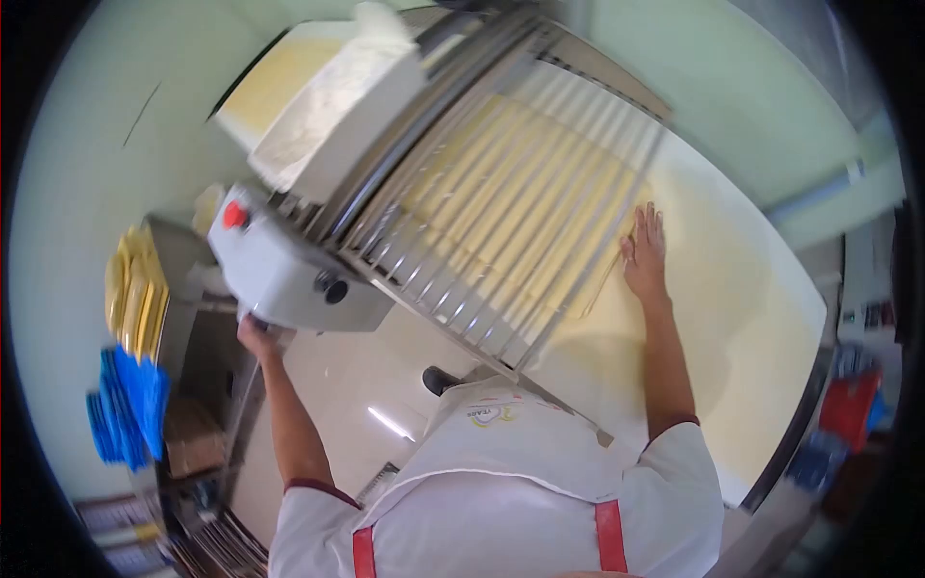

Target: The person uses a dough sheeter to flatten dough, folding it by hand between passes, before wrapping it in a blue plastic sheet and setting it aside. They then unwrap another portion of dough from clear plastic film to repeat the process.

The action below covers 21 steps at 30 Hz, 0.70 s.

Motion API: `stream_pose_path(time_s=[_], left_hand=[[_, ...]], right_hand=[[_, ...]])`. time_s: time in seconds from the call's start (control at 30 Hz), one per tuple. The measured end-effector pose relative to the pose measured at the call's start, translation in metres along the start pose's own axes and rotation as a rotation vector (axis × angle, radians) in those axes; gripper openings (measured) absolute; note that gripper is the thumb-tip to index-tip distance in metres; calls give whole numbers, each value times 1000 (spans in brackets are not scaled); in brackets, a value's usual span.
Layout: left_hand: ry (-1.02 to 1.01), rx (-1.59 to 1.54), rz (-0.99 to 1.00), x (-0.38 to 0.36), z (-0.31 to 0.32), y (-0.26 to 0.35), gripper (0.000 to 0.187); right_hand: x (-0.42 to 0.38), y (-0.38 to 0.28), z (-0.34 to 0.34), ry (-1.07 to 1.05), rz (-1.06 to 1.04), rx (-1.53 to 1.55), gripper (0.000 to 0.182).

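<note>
A dough sheeter with a wire safety guard (511,202) spans the upper middle. Beneath its bars lies a pale yellow sheet of dough (554,173) on the conveyor belt (742,289). My right hand (644,255) rests at the guard's right edge beside the dough, fingers stretched out and holding nothing. At the left, my left hand (258,337) is closed at the lower end of the grey control housing (279,260); what its fingers grip is hidden. That housing carries a red button (234,215) and a black knob (330,287).
A white flour bin (337,106) sits on top of the sheeter. Yellow bags (138,289) and blue bags (128,405) hang at the left, near a shelf with a cardboard box (193,438). A red item (850,409) is at the far right.
</note>
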<state>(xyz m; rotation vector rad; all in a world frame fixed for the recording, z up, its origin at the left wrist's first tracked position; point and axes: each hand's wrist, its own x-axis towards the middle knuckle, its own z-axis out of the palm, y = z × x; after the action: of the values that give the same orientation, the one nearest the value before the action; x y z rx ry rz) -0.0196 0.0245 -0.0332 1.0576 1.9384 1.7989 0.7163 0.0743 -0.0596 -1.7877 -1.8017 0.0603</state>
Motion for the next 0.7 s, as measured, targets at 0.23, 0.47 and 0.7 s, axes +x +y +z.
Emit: stream_pose_path(time_s=[0.23,0.47,0.7], left_hand=[[-24,8,33,-12,7,13,49],[8,158,65,-6,2,-10,54],[-24,-107,14,-21,18,23,54]], right_hand=[[-1,-76,31,-445,-531,-26,65],[-37,-93,-14,-543,-292,-86,60],[-17,-110,-41,296,70,-147,47]])
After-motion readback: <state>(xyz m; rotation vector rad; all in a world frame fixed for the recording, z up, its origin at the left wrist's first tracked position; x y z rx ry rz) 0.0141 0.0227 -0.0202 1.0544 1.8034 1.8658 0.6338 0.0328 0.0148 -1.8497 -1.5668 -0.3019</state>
